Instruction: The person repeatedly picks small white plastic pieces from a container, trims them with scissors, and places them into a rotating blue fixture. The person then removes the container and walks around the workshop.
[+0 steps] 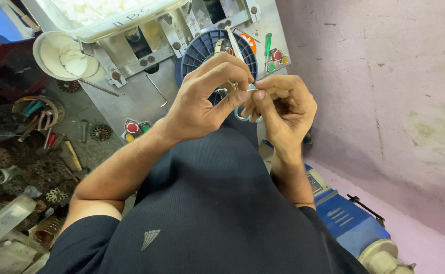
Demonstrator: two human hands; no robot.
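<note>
Where the two thumbs meet, a small metal piece (251, 88) is pinched between left hand (202, 99) and right hand (279, 109), both closed on it; its exact kind is too small to tell. A blue-handled loop (242, 115) hangs under the fingers. Beyond: blue spool (202, 48) on grey metal machine (131, 96). Far left, white bowl (62, 55).

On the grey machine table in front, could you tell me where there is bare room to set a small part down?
A bare patch of the machine table lies between the white bowl and the blue spool. The floor at left is crowded with metal gears and tools.
</note>
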